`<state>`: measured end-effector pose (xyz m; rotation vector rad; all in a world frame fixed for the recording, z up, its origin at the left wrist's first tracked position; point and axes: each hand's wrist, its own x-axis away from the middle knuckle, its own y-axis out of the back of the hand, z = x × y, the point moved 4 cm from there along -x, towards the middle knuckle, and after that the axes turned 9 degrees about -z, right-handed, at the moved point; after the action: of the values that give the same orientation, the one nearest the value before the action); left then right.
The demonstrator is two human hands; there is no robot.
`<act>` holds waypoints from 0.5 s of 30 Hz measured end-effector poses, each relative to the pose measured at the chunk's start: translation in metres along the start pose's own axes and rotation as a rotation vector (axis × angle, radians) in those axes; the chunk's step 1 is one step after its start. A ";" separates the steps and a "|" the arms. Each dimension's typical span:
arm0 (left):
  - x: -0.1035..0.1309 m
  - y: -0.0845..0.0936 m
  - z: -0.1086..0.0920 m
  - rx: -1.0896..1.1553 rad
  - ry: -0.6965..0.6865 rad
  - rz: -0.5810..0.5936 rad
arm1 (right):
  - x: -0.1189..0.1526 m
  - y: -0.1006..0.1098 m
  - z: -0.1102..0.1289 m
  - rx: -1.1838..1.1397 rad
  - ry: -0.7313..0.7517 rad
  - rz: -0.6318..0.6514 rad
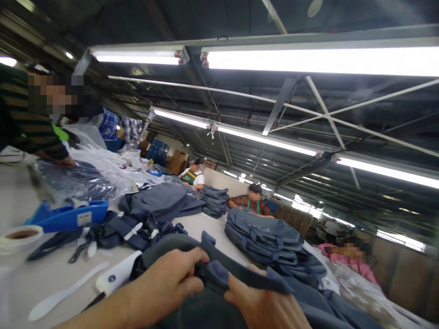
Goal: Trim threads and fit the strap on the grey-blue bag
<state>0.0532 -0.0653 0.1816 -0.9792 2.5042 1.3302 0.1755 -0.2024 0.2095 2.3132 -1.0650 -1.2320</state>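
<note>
A dark blue-grey fabric bag (199, 310) lies in front of me at the bottom of the head view. My left hand (171, 281) pinches the edge of its opening, thumb and index finger on the cloth. To the right, my right hand (267, 299) grips the same bag near a raised strip of fabric, its fingers partly hidden behind the cloth. Under my left forearm lies a white tag (118, 274) with a dark round mark. Beside it is a white plastic strip (66, 292).
Folded grey bags (264, 233) are stacked at the right. Dark straps (126, 230), a blue tape dispenser (73, 217) and a tape roll (20, 237) are at the left. A person's hand (66, 161) touches a plastic-wrapped item (80, 180); several people are around the table.
</note>
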 end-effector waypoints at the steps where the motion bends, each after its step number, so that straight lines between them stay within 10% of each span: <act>1: 0.003 -0.002 0.000 -0.015 0.009 -0.005 | 0.001 -0.003 -0.002 -0.003 0.001 0.004; 15: -0.007 -0.019 -0.001 -0.443 -0.092 0.022 | 0.005 -0.009 -0.004 0.035 0.108 -0.039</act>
<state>0.0708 -0.0706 0.1721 -0.9354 2.2026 1.9404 0.1843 -0.2004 0.2035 2.4079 -1.0167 -1.0966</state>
